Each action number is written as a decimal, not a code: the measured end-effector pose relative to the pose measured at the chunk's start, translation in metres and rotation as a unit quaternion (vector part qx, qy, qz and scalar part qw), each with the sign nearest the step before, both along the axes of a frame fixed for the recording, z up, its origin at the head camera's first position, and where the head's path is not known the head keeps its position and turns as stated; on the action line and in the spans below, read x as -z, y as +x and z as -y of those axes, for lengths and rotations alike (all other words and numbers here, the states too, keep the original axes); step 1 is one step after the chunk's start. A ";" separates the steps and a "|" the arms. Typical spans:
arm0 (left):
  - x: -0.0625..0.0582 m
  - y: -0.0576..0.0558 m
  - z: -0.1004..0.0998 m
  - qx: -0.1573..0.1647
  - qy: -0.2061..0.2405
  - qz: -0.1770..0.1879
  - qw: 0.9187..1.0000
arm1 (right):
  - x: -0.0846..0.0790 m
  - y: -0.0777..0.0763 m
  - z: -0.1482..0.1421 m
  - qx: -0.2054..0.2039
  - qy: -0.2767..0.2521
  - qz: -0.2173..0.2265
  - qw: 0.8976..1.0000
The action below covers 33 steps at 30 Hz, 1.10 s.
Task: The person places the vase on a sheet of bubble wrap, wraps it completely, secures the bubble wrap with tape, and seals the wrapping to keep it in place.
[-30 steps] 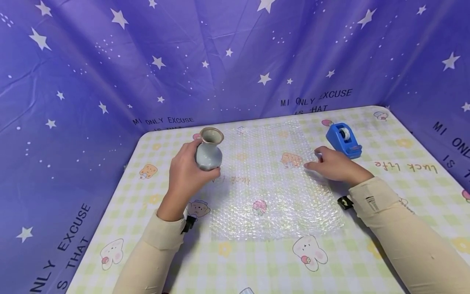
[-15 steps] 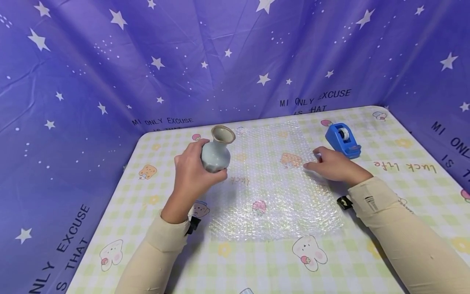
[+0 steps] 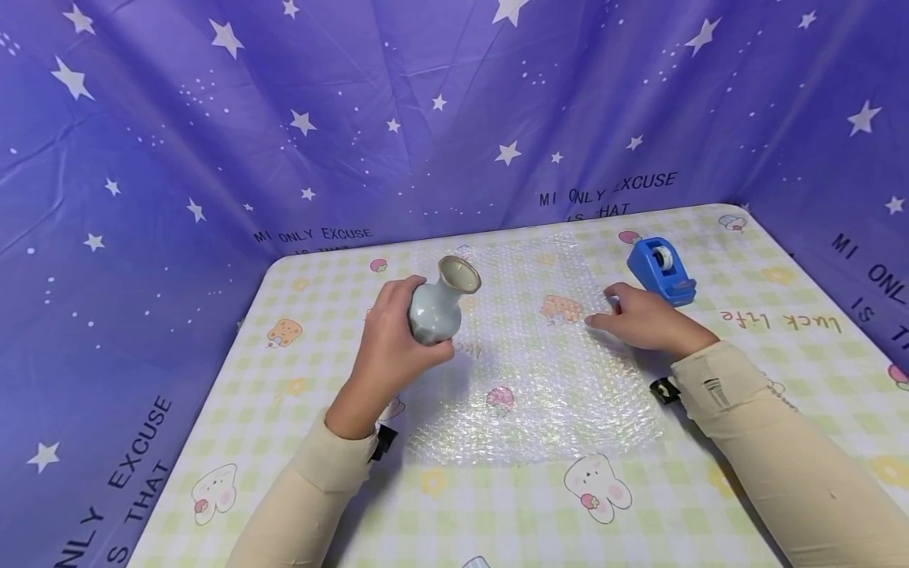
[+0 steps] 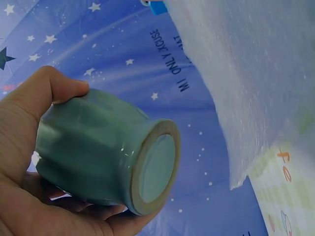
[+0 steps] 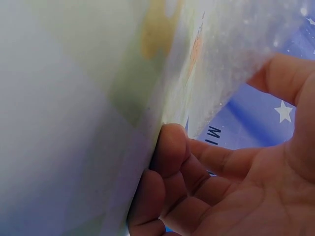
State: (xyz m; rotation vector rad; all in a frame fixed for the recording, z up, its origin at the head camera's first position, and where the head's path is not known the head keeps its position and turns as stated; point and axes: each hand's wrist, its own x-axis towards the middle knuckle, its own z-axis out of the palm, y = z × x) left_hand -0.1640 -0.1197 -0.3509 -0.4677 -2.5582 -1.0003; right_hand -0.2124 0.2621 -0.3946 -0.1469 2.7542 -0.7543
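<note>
A small pale celadon vase [image 3: 435, 314] with a brown rim is gripped around its round body by my left hand [image 3: 394, 339]. It is held above the left part of the bubble wrap sheet [image 3: 547, 379], its mouth tilted to the right. In the left wrist view the vase's foot ring [image 4: 155, 167] faces the camera, with thumb and fingers on either side of the body. At the sheet's right edge lies my right hand [image 3: 642, 319], thumb and forefinger apart. The right wrist view has the thumb [image 5: 283, 78] touching the wrap and other fingertips [image 5: 170, 147] on the tablecloth.
A blue tape dispenser [image 3: 662, 270] with a roll in it stands beyond the right hand. Checked cartoon cloth [image 3: 284, 434] covers the table. Purple starry curtains [image 3: 398, 118] enclose its back and sides. Part of a small pale item or print [image 3: 476, 562] shows at the bottom edge.
My left hand has carried the vase rightward and slightly nearer, over the bubble wrap, and the vase has tilted further to the right. The right hand stays at the sheet's edge.
</note>
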 end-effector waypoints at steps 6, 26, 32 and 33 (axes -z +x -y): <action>0.000 0.004 -0.006 0.012 -0.010 0.008 1.000 | 0.000 0.000 0.000 0.002 -0.002 0.004 1.000; 0.007 0.019 -0.024 0.065 -0.049 0.005 0.997 | -0.002 0.001 0.001 -0.002 -0.001 0.001 1.000; 0.009 0.023 -0.029 0.078 -0.058 -0.003 0.995 | -0.001 0.001 0.000 -0.006 -0.001 -0.008 1.000; 0.009 0.024 -0.030 0.081 -0.059 -0.006 0.995 | -0.001 0.001 0.000 -0.006 -0.001 -0.009 1.000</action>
